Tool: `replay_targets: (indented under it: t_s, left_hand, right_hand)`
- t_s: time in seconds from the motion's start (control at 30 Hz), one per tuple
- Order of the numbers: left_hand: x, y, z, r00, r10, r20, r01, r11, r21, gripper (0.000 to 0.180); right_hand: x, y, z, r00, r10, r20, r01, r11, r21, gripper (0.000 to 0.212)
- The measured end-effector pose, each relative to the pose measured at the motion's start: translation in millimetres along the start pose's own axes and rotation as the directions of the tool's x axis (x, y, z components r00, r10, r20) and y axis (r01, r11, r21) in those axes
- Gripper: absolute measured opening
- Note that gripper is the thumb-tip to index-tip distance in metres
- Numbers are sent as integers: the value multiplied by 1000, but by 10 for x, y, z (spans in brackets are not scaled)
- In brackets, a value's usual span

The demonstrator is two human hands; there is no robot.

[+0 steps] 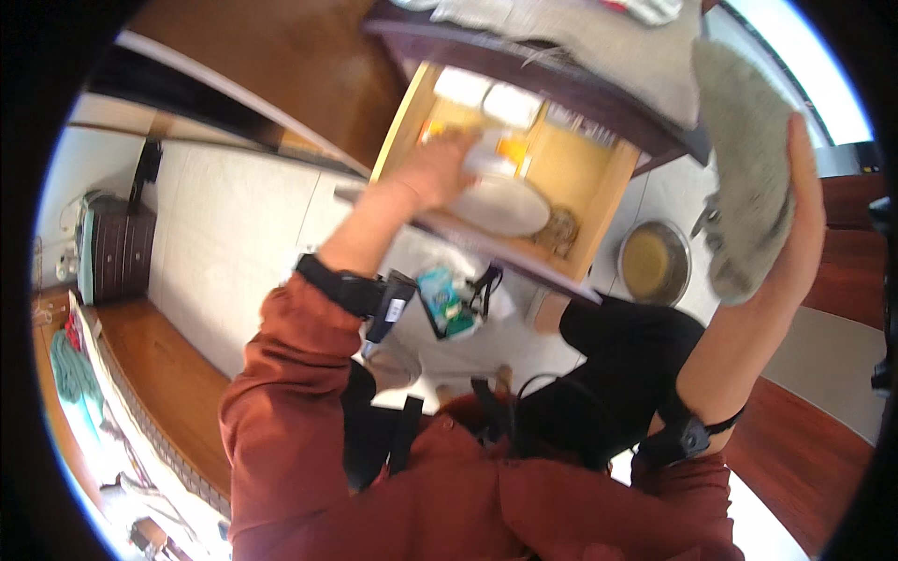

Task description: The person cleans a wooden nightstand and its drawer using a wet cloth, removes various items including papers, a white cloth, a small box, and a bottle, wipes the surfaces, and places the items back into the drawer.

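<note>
My left hand (441,170) reaches over the pulled-out wooden drawer (599,201), smeared by motion. It is next to a white and orange pack (496,154), and whether its fingers hold the pack cannot be made out. Just in front lies a round white dish-like thing (505,206). Two white rolls (513,105) sit at the drawer's back, and a small brown patterned object (559,230) in its front right corner. Raised at the right, my right hand (801,150) grips a grey cloth (748,159), which covers most of its fingers.
A beige cloth (617,61) covers the cabinet top above the drawer. On the tiled floor stands a metal basin (689,266), right of the drawer. Below the drawer front lies a teal package (440,292). A brown wooden surface (271,56) borders the drawer at the upper left.
</note>
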State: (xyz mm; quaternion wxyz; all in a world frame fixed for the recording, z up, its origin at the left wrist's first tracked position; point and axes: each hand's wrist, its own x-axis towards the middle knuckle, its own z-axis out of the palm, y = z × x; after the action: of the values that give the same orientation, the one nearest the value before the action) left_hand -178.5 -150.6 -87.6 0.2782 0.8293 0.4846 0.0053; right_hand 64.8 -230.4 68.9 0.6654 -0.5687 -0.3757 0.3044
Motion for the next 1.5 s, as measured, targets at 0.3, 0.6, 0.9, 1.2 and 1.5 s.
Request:
replay_targets:
  t_s: [0.3, 0.6, 0.9, 1.2, 1.5]
  left_hand:
    - [-1584, -572, 418, 928, -356, -113, -48, 186, -981, 24]
    - [-1206, -572, 2558, 904, -412, -115, 352, 870, -346, 19]
    - [-119, -466, 2868, 995, -93, -29, 85, 976, -199, 33]
    - [68, -744, 2740, 959, -45, 282, 52, 998, -19, 36]
    - [-844, -340, 1655, 974, -206, 97, 206, 979, 8, 42]
  right_hand:
    - [-143, 48, 331, 987, 112, 118, -126, 984, 123, 34]
    - [-334, 139, 498, 988, 94, 121, -98, 995, 27, 38]
    - [-185, 218, -8, 991, -92, 101, 135, 775, -618, 44]
    - [-137, 229, -238, 908, -262, 326, 376, 853, -363, 44]
    - [-212, 243, -42, 948, -117, 297, 177, 966, -187, 47]
